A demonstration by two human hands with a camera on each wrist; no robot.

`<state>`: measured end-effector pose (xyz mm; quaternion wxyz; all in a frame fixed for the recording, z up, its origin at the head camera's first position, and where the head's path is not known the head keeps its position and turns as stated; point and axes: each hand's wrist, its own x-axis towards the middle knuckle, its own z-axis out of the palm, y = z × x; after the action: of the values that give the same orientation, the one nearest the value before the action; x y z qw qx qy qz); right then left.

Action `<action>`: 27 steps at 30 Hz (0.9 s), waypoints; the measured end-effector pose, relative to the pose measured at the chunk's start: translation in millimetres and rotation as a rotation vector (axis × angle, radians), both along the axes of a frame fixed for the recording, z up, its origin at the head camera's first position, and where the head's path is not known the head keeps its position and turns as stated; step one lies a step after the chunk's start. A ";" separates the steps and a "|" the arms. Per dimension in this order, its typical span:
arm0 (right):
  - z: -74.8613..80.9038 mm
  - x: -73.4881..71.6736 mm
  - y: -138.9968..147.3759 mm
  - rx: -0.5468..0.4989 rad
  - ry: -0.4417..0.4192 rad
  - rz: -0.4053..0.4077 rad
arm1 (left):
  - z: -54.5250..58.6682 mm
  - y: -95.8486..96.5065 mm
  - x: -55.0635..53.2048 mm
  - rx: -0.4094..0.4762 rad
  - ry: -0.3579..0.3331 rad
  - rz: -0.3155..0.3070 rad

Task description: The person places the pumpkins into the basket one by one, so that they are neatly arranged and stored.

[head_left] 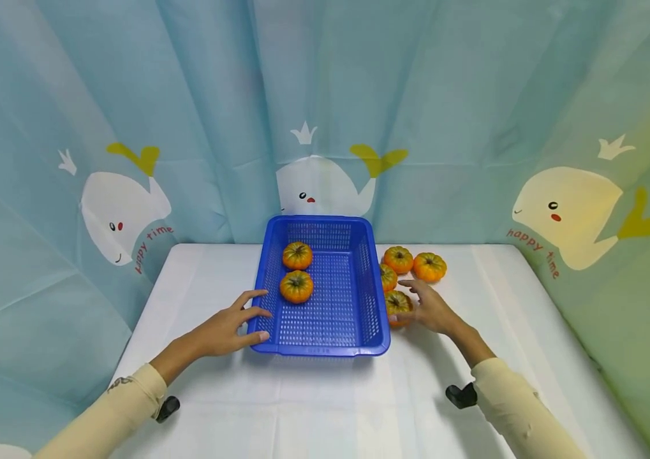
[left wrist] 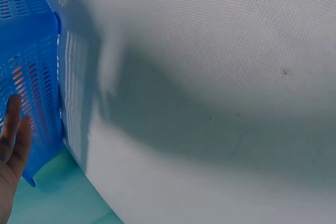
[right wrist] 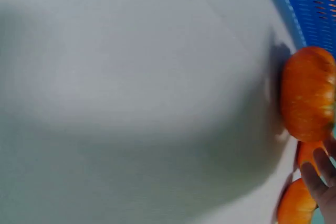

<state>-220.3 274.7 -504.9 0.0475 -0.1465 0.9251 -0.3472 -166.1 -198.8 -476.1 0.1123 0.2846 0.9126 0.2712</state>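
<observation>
A blue plastic basket (head_left: 325,350) stands mid-table, with two small orange-green pumpkins, one (head_left: 297,255) behind the other (head_left: 296,287), along its left side. My left hand (head_left: 227,328) is at the basket's left rim, fingers spread and slightly bent over the edge; the left wrist view shows its fingers (left wrist: 18,135) beside the slotted wall. To the right of the basket, my right hand (head_left: 430,309) reaches over the nearest pumpkin (head_left: 398,302), its thumb overlapping the fruit and its other fingers extended beyond it. In the right wrist view this pumpkin (right wrist: 308,94) sits close against the basket wall.
Behind the right hand are more pumpkins: one (head_left: 388,278) partly hidden by the basket, another (head_left: 398,259) at the back, and one (head_left: 430,266) farther right. The white table (head_left: 210,395) meets a blue whale-print curtain (head_left: 215,127) at its far edge.
</observation>
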 end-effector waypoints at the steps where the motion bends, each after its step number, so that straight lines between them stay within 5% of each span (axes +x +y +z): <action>1: -2.3 0.1 0.6 0.016 -0.003 0.007 | 0.1 0.4 -0.8 -0.003 0.000 0.002; 27: -13.6 3.6 -0.9 0.044 0.001 0.032 | -2.7 0.5 0.2 -0.005 -0.003 0.012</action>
<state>-216.7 273.8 -518.6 0.0559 -0.1605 0.9299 -0.3261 -165.9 -198.3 -478.8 0.1129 0.2786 0.9147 0.2702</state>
